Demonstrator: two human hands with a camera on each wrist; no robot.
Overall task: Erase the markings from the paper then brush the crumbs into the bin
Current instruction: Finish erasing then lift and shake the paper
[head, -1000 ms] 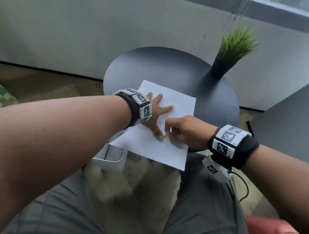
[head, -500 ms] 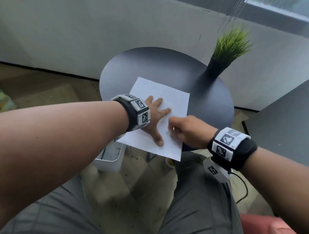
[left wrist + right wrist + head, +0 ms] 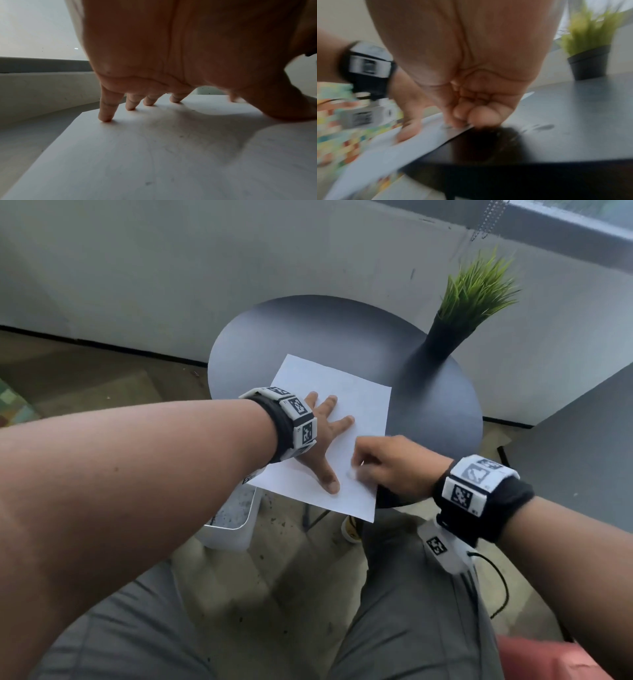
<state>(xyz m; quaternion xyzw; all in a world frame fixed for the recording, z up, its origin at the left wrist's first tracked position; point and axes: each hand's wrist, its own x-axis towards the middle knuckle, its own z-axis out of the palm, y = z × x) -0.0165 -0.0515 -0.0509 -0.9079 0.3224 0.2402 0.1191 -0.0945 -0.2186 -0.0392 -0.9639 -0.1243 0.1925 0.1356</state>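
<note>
Right hand (image 3: 394,465), fingers curled on something hidden, probably an eraser, had scooted toward the paper (image 3: 346,405)'s right edge; left hand (image 3: 323,436) stayed flat, pinning it. Erasing wasn't finished.

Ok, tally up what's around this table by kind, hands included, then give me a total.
Hands: 2, left hand and right hand
Paper: 1
Potted plant: 1
Table: 1
Bin: 1
Total: 6
</note>
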